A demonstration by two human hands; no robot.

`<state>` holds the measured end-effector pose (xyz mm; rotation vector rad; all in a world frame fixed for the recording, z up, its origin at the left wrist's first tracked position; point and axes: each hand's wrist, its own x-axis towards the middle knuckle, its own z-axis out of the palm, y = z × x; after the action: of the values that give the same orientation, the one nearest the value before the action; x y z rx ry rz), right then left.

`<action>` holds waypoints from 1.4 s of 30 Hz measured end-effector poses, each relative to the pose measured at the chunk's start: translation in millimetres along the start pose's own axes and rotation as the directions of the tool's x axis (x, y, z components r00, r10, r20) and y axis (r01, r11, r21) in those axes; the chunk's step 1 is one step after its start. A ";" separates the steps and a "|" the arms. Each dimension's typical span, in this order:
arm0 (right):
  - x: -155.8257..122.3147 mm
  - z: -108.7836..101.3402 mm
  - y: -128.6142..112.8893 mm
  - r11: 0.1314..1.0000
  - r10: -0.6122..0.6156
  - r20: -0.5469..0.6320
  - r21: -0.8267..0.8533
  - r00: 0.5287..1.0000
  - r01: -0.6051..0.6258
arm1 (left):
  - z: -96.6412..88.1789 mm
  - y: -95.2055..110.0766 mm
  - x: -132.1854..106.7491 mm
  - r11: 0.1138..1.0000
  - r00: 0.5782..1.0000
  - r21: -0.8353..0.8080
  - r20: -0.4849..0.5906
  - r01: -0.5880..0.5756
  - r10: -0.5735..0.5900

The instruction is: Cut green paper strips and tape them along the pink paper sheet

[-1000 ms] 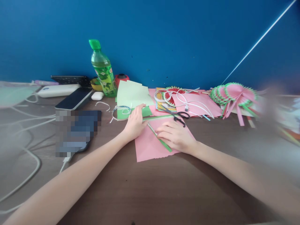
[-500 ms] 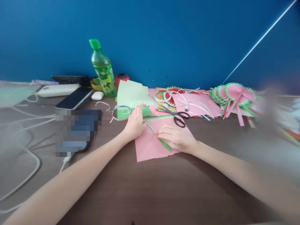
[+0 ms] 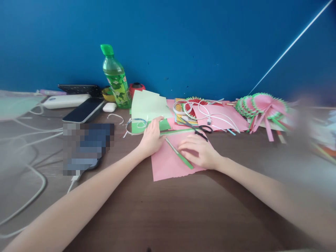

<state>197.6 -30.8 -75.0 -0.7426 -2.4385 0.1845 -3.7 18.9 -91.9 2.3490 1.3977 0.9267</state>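
Right fingers [image 3: 188, 146] near strip [image 3: 186, 161], part-filled bottle [image 3: 117, 85]

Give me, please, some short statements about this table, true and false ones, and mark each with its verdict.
1. The green strip beside the right hand lies on the pink paper. True.
2. The right hand grips the scissors. False: the scissors lie just beyond it, not held.
3. The left hand is at the pink paper's left side. True.
4. The bottle has a red cap. False: its cap is green.
5. The phone is under the left hand. False: paper is.
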 end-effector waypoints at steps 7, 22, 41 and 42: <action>16.8 8.8 7.7 0.979 0.161 0.168 -0.153 0.972 -0.136 | 1.4 -1.2 1.0 1.000 1.000 -0.009 -0.024 -0.004 0.004; 6.7 5.1 -3.0 0.983 0.050 0.126 -0.182 0.991 -0.026 | 0.6 -1.4 1.1 1.000 1.000 -0.002 -0.005 -0.024 0.024; 0.1 4.1 -7.8 0.997 0.071 0.131 -0.010 0.989 -0.071 | -9.6 3.5 -0.5 0.993 0.987 -0.107 -0.160 -0.048 0.030; 1.9 3.4 -7.2 0.996 0.093 0.132 -0.017 0.987 -0.091 | -10.5 3.8 -0.9 0.992 0.984 -0.111 -0.174 -0.052 0.032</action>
<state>191.0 -35.7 -74.8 -0.8739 -2.5332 0.2647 -8.0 15.2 -82.3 2.2665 1.3204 1.2149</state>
